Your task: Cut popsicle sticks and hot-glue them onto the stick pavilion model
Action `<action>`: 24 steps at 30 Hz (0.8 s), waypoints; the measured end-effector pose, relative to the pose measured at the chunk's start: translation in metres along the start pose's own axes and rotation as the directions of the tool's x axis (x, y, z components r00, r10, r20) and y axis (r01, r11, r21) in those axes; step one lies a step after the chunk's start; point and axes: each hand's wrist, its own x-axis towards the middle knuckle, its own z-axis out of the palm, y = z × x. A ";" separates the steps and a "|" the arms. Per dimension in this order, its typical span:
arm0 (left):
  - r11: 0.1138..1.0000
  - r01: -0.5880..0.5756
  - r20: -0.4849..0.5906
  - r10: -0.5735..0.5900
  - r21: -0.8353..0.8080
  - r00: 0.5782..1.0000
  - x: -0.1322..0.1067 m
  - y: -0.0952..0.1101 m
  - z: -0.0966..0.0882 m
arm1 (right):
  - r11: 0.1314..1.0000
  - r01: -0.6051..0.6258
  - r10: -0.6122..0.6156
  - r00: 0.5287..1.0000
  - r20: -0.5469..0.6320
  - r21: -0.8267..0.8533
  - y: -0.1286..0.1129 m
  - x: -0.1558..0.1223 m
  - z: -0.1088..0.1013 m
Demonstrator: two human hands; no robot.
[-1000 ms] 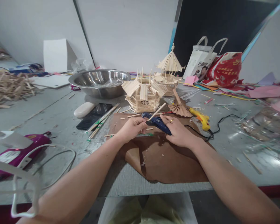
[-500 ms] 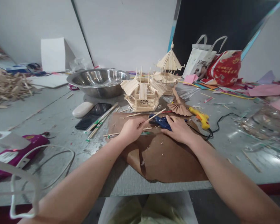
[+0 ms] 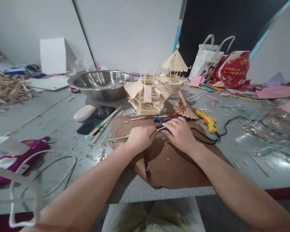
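Over the brown sheet (image 3: pixel 181 167), my left hand (image 3: pixel 141 138) is closed on a thin wooden stick (image 3: pixel 161 128). The stick's free end points right to my right hand (image 3: pixel 180 133), whose curled thumb and fingers meet it. Just behind that hand lies a blue-handled tool (image 3: pixel 158 120) that looks like scissors, partly covered by my fingers. Another wooden stick (image 3: pixel 117 139) lies left of my left hand. Past my hands stands a small pavilion model (image 3: pixel 148 96) built of sticks, with a taller tiered stick tower (image 3: pixel 175 64) behind it.
A steel basin (image 3: pixel 101 85), black phone (image 3: pixel 96 119) and white case (image 3: pixel 84 112) are left of the model. On the right lie a yellow glue gun (image 3: pixel 206 120) with its black cord and a folded paper fan (image 3: pixel 185 108). A purple device (image 3: pixel 26 158) sits at left.
My right hand has moved off the blue-handled tool and curled toward the stick. My left hand has turned and lowered the stick, so the two hands are closer together.
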 end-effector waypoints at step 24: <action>0.974 0.202 0.041 -0.207 0.099 0.977 0.003 -0.004 -0.011 | 0.982 -0.190 0.191 0.982 0.017 -0.015 0.003 -0.002 0.010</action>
